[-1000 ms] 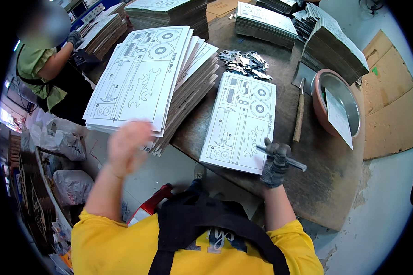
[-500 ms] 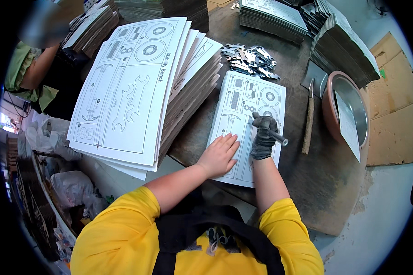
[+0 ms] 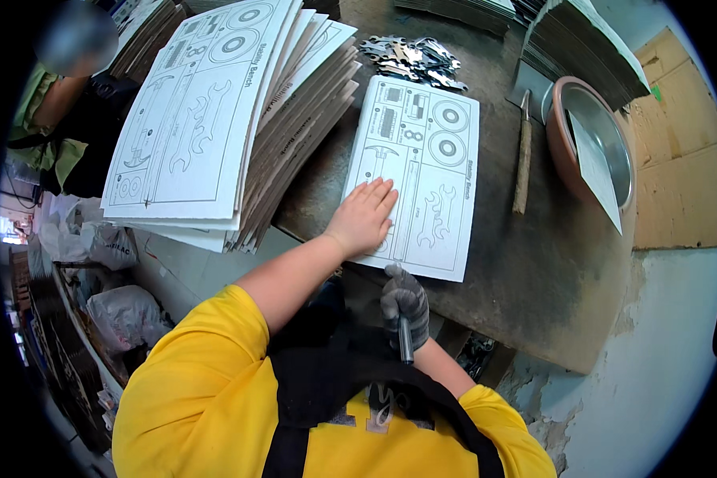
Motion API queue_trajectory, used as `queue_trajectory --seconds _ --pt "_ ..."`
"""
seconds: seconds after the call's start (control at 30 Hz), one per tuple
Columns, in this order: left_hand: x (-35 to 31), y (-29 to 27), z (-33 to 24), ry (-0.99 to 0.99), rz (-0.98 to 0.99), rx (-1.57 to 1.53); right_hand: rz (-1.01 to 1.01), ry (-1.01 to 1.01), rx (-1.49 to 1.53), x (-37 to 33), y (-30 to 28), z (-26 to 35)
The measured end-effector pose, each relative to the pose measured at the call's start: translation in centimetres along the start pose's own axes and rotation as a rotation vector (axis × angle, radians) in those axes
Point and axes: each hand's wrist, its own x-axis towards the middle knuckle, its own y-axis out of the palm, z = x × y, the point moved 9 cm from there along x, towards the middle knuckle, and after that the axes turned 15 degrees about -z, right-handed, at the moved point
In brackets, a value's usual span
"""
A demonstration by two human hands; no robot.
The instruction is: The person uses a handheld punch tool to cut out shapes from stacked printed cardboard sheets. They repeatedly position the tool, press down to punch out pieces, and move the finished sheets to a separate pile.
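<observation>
Head view, looking down. Left hand (image 3: 365,217) bare, palm down, fingers extended and close together, laid flat on the lower left of the printed card (image 3: 446,171); open, gripping nothing. Right hand (image 3: 405,301) in a grey glove, fingers closed around a dark metal rod (image 3: 405,341), butt end toward the body. Held just below the card's near edge; cannot tell whether touching it.

Card flat on the dark table (image 3: 534,311), between the tall leaning stack (image 3: 175,131) to the left and the wooden-handled scraper (image 3: 523,151) to the right. Near-left corner close to the table's edge (hard to make out any overhang under the forearm). Just beyond the far edge, a heap of small metal wrenches (image 3: 414,60). Farther right, a reddish-brown bowl (image 3: 560,151) with a white sheet (image 3: 593,171) leaning out.

Handling, by judgement: probably light, fairly stiff, smooth on top and so apt to slide without a flat palm on it. Corners likely easy to bruise or crease. Best taken by the right long edge, well clear of the palm, or by both long sides at mid-length. Rod likely hard, rigid, possibly slick; best held mid-shaft.
</observation>
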Motion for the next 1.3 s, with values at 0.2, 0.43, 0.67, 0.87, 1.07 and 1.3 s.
queue_trajectory --seconds 0.2,0.43,0.67,0.87,1.07,1.3 --pt "-0.9 -1.2 -2.5 0.106 0.046 -0.063 -0.489 0.317 0.265 1.7 -5.6 0.4" --pt "-3.4 -2.8 -9.3 0.495 0.062 0.044 -0.583 0.105 0.333 2.0 -13.7 3.3" --pt "3.7 -18.9 -10.7 0.261 -0.179 -0.003 -0.661 -0.004 0.375 3.3 -17.1 6.3" --pt "2.2 -32.9 -6.3 0.214 -0.654 0.18 -0.599 -0.013 0.423 5.4 -14.9 5.6" --pt "-5.1 -34.2 7.1 -0.143 -0.318 0.251 -0.508 0.084 0.486 7.6 -10.2 3.4" --pt "-3.1 -24.9 -2.9 0.296 -0.42 -0.546 -0.46 0.136 0.488 12.1 -6.1 -2.4"
